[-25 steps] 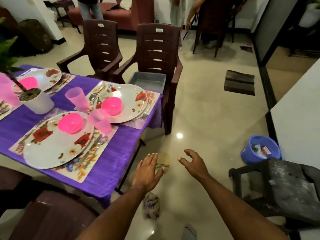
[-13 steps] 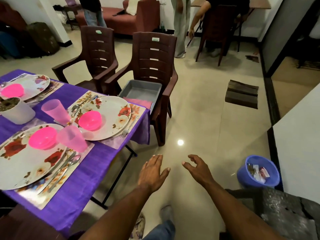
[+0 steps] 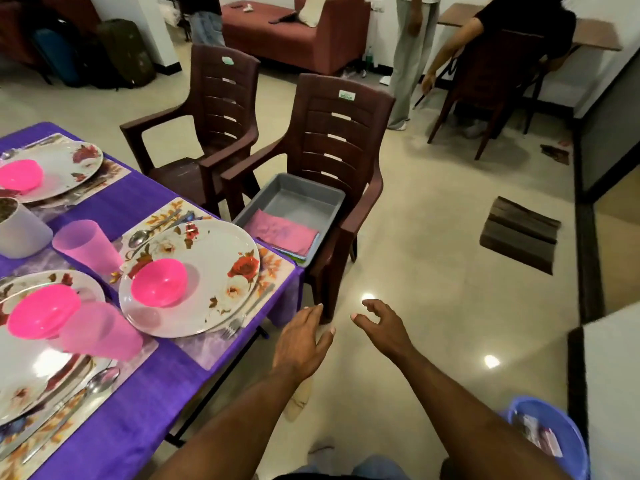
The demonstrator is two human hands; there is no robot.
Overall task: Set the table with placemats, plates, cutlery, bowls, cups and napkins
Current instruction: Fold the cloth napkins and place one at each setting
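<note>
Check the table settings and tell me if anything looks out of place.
No napkins show on the table: a folded stack, pink napkin on top, lies in the gray tray on the chair. The fork beside the nearest floral plate lies slightly askew, tines off the placemat. Both hands are empty.

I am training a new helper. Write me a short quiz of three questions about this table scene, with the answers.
1. True or false: the left hand holds a napkin.
2. Where do the folded napkins lie? A) on a plate B) in the grey tray on the chair C) on the floor
3. Fill in: each pink bowl stands on a ____.

Key: 1 false, both hands are empty, right hand too; 2 B; 3 plate.
</note>
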